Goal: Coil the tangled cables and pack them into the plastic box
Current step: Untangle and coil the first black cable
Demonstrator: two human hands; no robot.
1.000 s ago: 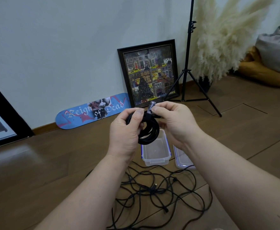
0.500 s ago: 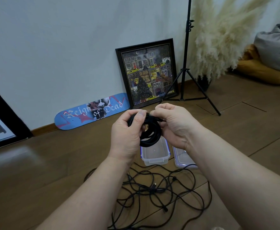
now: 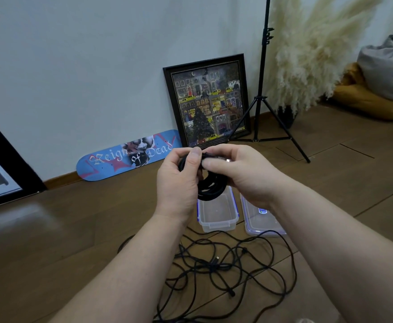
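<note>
A coiled black cable (image 3: 210, 187) hangs in the air above the clear plastic box (image 3: 216, 226). My left hand (image 3: 179, 183) grips the coil's left side with the thumb on top. My right hand (image 3: 244, 173) pinches the cable's end at the top of the coil, and a small silver plug tip shows between the fingers. The open box stands on the wooden floor with nothing inside. A tangle of black cables (image 3: 225, 269) lies loose on the floor in front of the box, between my forearms.
The box's lid (image 3: 259, 220) lies flat to the right of the box. By the wall stand a framed picture (image 3: 207, 101), a blue skateboard deck (image 3: 125, 157), a black tripod (image 3: 260, 101) and pampas grass (image 3: 307, 54). Cushions (image 3: 377, 85) lie at far right.
My right hand has turned the cable's end over the top of the coil toward my left thumb. The coil stays at about the same height above the box.
</note>
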